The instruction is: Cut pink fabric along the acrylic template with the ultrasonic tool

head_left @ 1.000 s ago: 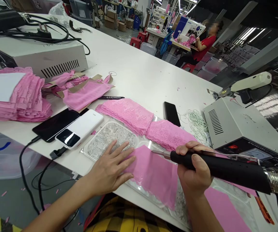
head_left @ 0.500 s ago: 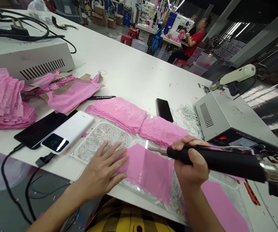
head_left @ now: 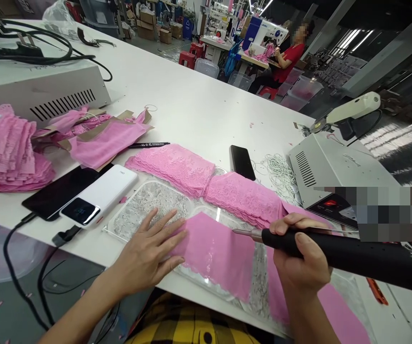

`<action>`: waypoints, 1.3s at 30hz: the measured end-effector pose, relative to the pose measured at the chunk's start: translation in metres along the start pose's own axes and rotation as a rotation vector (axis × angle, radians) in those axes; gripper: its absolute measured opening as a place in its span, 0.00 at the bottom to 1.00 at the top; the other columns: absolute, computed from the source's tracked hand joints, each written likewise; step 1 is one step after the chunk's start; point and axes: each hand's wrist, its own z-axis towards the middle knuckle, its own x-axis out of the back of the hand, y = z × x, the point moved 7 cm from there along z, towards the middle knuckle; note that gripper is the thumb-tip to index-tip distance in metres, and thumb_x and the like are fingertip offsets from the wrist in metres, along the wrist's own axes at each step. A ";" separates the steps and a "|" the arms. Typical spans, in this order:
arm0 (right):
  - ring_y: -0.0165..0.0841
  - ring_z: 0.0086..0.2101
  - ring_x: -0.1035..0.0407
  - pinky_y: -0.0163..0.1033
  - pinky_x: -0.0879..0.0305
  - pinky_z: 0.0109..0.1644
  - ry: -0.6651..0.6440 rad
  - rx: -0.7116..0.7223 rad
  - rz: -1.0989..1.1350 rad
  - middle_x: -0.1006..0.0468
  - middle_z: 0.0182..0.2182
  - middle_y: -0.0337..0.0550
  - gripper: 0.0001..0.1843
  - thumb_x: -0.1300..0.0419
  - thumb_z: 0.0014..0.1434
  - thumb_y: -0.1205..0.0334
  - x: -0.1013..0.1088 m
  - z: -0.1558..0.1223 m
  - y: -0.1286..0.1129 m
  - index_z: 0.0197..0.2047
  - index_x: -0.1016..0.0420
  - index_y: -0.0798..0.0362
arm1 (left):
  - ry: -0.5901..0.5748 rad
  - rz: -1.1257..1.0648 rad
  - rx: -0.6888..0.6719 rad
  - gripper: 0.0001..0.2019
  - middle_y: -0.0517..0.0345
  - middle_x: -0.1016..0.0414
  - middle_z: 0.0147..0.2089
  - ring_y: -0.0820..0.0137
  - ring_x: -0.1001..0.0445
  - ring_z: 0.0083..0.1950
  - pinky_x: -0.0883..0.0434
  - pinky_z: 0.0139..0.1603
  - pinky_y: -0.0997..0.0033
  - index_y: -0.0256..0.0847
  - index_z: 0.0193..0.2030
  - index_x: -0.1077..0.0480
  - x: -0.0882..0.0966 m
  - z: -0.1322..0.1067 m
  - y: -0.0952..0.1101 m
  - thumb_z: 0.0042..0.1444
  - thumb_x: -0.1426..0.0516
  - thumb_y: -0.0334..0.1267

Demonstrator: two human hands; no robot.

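My left hand (head_left: 152, 251) lies flat with fingers spread. Its fingertips rest on the left edge of a pink fabric panel (head_left: 216, 253) lying on a clear plastic template (head_left: 148, 196). In my right hand (head_left: 301, 253) is a thick black-handled tool (head_left: 342, 248) with a cable at its far end. The tool's narrow metal tip (head_left: 247, 234) points left, over the upper right part of the panel; whether it touches the fabric I cannot tell. Another pink panel (head_left: 338, 310) lies to the right, partly behind my right forearm. Two stacks of pink lace pieces (head_left: 177, 167) sit just beyond the template.
A white power bank (head_left: 120, 184) and a black phone (head_left: 66, 191) lie left, cables hanging off the table edge. Another phone (head_left: 242, 162) and tangled white cord (head_left: 279, 172) lie beyond the lace. A grey box (head_left: 338, 162) stands right. Across the room, a person (head_left: 288, 59) sits sewing.
My right hand and the black-handled tool have moved right, and the metal tip with them. A strip of template now shows right of the panel. My left hand stays almost in place.
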 end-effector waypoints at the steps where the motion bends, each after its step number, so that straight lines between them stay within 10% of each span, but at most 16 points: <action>1: 0.29 0.25 0.34 0.40 0.32 0.29 -0.003 -0.003 0.004 0.29 0.30 0.38 0.05 0.41 0.48 0.65 0.000 0.000 0.001 0.32 0.30 0.52 | -0.002 0.001 0.000 0.19 0.52 0.32 0.65 0.56 0.46 0.72 0.56 0.74 0.47 0.40 0.62 0.33 0.000 0.000 0.000 0.67 0.48 0.42; 9: 0.28 0.25 0.33 0.41 0.31 0.31 -0.019 0.028 -0.001 0.29 0.31 0.37 0.04 0.41 0.49 0.65 0.001 0.002 -0.001 0.32 0.30 0.52 | 0.013 0.006 -0.018 0.19 0.53 0.32 0.65 0.58 0.48 0.73 0.58 0.74 0.49 0.38 0.62 0.34 0.002 0.002 -0.001 0.67 0.48 0.41; 21: 0.28 0.23 0.35 0.40 0.34 0.29 0.176 -0.002 -0.063 0.30 0.28 0.37 0.06 0.43 0.43 0.64 0.058 0.006 -0.014 0.29 0.30 0.53 | 0.002 0.000 -0.060 0.21 0.48 0.32 0.65 0.57 0.51 0.74 0.59 0.75 0.50 0.35 0.63 0.35 0.003 0.005 0.001 0.64 0.45 0.36; 39: 0.28 0.22 0.35 0.39 0.35 0.25 0.057 0.052 -0.010 0.28 0.28 0.39 0.07 0.44 0.45 0.67 0.058 -0.011 -0.024 0.31 0.28 0.53 | -0.018 0.006 -0.033 0.27 0.51 0.32 0.65 0.55 0.45 0.72 0.52 0.72 0.46 0.43 0.70 0.44 0.003 0.006 -0.001 0.64 0.46 0.37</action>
